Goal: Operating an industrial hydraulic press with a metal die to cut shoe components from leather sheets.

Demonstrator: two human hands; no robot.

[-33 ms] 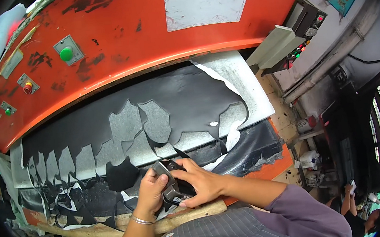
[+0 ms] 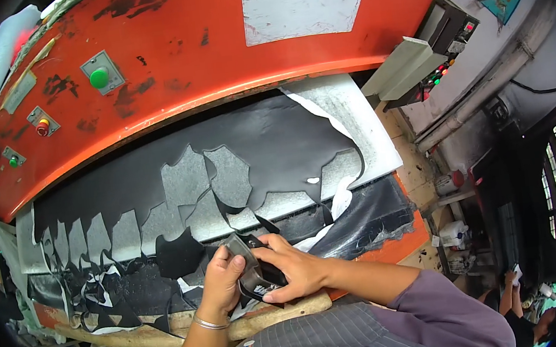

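Note:
Between my two hands, close to the front edge of the press bed, is a metal cutting die (image 2: 253,270), a dark, deep-walled band with a hollow middle. My left hand (image 2: 220,283) grips its left wall, the thumb lying on the metal. From the right, my right hand (image 2: 297,268) curls round the die, with some fingertips hidden. Just beyond them, a black sheet (image 2: 266,130) with several shaped cut-outs along its near edge lies on the pale cutting board (image 2: 374,142). A black cut piece (image 2: 179,253) sits left of the die.
The orange press beam (image 2: 175,55) spans the far side, bearing a green button (image 2: 99,78) and a red knob (image 2: 43,126). Black scraps (image 2: 118,308) hang along the front edge above a pale roll (image 2: 281,318). At far right, another person (image 2: 524,317) is partly visible.
The die has tilted slightly in my hands, so its hollow inside shows a little differently. Both hands keep their hold.

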